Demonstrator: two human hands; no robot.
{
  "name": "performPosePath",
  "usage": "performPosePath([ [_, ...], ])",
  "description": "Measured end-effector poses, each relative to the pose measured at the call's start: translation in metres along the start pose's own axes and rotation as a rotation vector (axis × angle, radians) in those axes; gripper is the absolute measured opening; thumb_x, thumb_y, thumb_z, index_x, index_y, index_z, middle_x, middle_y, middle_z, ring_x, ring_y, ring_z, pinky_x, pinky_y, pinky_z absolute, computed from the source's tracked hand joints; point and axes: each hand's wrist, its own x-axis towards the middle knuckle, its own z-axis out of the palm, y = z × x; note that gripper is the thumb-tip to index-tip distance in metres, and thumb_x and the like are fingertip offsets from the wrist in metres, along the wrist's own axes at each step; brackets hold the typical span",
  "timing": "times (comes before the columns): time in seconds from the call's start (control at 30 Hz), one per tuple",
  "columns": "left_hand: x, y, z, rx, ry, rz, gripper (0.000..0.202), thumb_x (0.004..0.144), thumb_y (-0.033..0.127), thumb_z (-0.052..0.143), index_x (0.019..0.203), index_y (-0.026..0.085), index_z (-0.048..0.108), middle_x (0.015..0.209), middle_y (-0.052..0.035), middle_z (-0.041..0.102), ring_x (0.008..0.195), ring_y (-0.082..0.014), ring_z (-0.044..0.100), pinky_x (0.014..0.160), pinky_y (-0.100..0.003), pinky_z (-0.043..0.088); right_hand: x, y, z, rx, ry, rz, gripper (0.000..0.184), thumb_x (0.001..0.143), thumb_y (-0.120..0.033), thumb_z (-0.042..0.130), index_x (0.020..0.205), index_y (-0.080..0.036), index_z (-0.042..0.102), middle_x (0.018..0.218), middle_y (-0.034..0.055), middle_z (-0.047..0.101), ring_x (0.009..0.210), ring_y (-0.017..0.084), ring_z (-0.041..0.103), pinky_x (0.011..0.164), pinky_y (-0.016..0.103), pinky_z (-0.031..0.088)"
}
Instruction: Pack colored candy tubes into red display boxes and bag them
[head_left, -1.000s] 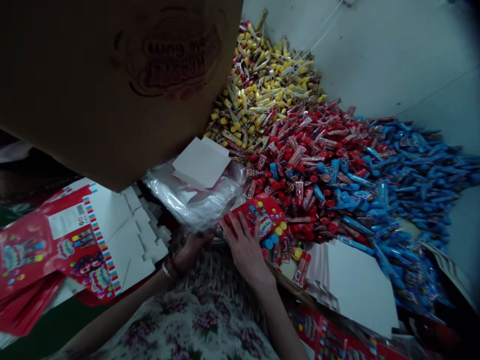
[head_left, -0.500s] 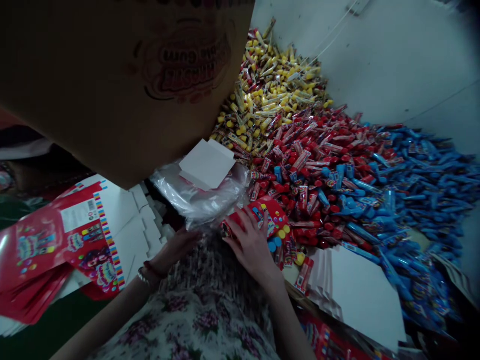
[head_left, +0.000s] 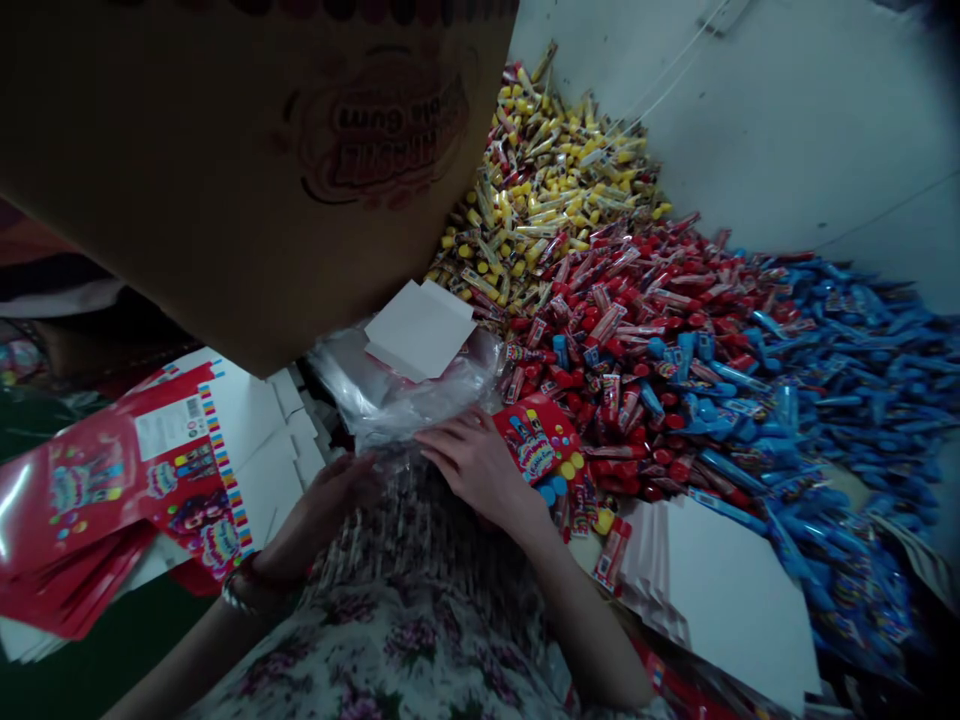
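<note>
- Left grip (head_left: 326,505), lower centre: fingers curled against the clear plastic bag (head_left: 397,395); cannot tell if clamped.
- Right grip (head_left: 472,465): fingers apart at the bag's edge, just beside a red printed candy box (head_left: 536,440).
- Risk: a careless knock could slide the loose heap of wrapped candy tubes (head_left: 637,330), centre right.

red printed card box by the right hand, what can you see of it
The small red printed card box has a cartoon panel on its face and yellow and blue dots near one corner; its lettering is too unclear to read. It lies tilted on the heap of red-wrapped sweets. The back of the right hand is at its lower left edge, though whether they touch cannot be told.
</note>
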Motion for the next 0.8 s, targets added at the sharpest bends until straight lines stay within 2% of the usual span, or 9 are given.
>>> performPosePath([
  [0.07,-0.001,0.006,0.001,-0.036,0.024,0.027,0.037,0.064,0.040,0.078,0.086,0.015,0.063,0.076,-0.0043,0.067,0.066,-0.0167,0.061,0.062,-0.025,0.049,0.006,0.000,-0.003,0.015,-0.025,-0.008,0.024,0.093,-0.028,0.051,0.112,-0.025,0.064,0.107,0.0011,0.068,0.103,0.015,0.057,0.106,0.037,0.030],
  [0.17,0.004,0.010,0.002,0.007,0.053,0.180,0.044,0.058,0.032,0.081,0.093,0.016,0.060,0.081,-0.0016,0.066,0.071,-0.0155,0.061,0.063,-0.023,0.048,0.011,-0.003,-0.009,0.081,-0.044,-0.014,0.029,0.094,-0.032,0.050,0.119,-0.024,0.060,0.111,0.0016,0.067,0.105,0.015,0.057,0.099,0.031,0.037],
  [0.3,0.016,0.026,0.013,0.103,0.064,0.387,0.044,0.062,0.036,0.079,0.092,0.016,0.054,0.075,0.0022,0.061,0.064,-0.0114,0.056,0.060,-0.021,0.046,0.021,-0.007,-0.011,0.059,-0.139,-0.043,0.061,0.088,-0.046,0.056,0.140,-0.021,0.039,0.130,0.0075,0.055,0.117,0.021,0.051,0.096,0.034,0.041],
  [0.37,0.027,0.043,0.024,0.135,0.027,0.453,0.045,0.064,0.041,0.076,0.095,0.017,0.052,0.068,0.0040,0.058,0.058,-0.0097,0.053,0.055,-0.019,0.043,0.034,-0.004,-0.007,0.001,-0.196,-0.030,0.066,0.085,-0.038,0.061,0.141,-0.017,0.035,0.129,0.0118,0.054,0.114,0.025,0.052,0.091,0.037,0.043],
  [0.43,0.041,0.064,0.038,0.186,-0.012,0.513,0.041,0.067,0.045,0.072,0.091,0.017,0.052,0.059,0.0050,0.054,0.051,-0.0080,0.048,0.050,-0.017,0.038,0.054,0.008,-0.003,0.054,-0.215,0.035,0.051,0.082,-0.019,0.060,0.131,-0.013,0.047,0.116,0.0127,0.061,0.103,0.025,0.057,0.085,0.035,0.045],
  [0.53,0.058,0.101,0.053,0.322,-0.043,0.585,0.036,0.067,0.047,0.069,0.074,0.015,0.053,0.048,0.0054,0.046,0.043,-0.0061,0.039,0.043,-0.016,0.029,0.087,0.038,-0.005,0.282,-0.189,0.114,0.022,0.078,-0.007,0.053,0.097,-0.010,0.064,0.086,0.0032,0.066,0.084,0.015,0.059,0.079,0.026,0.042],
  [0.57,0.061,0.114,0.055,0.373,-0.050,0.591,0.035,0.065,0.046,0.069,0.070,0.015,0.054,0.046,0.0052,0.044,0.042,-0.0059,0.037,0.041,-0.017,0.026,0.095,0.049,-0.007,0.349,-0.185,0.118,0.016,0.078,-0.009,0.052,0.087,-0.009,0.065,0.077,-0.0004,0.064,0.079,0.012,0.057,0.077,0.023,0.041],
  [0.63,0.060,0.138,0.054,0.469,-0.037,0.601,0.032,0.065,0.044,0.070,0.066,0.014,0.056,0.044,0.0049,0.043,0.040,-0.0059,0.034,0.039,-0.018,0.023,0.107,0.071,-0.013,0.451,-0.175,0.117,0.018,0.078,-0.017,0.051,0.080,-0.007,0.065,0.066,-0.0051,0.058,0.068,0.006,0.053,0.070,0.018,0.039],
  [0.8,0.035,0.183,0.040,0.533,0.080,0.705,0.027,0.071,0.039,0.068,0.077,0.013,0.065,0.054,0.0027,0.051,0.046,-0.0054,0.038,0.041,-0.016,0.024,0.106,0.109,-0.023,0.710,-0.168,0.223,0.024,0.077,-0.031,0.057,0.083,-0.009,0.064,0.066,-0.0029,0.059,0.059,0.006,0.052,0.057,0.016,0.040],
])
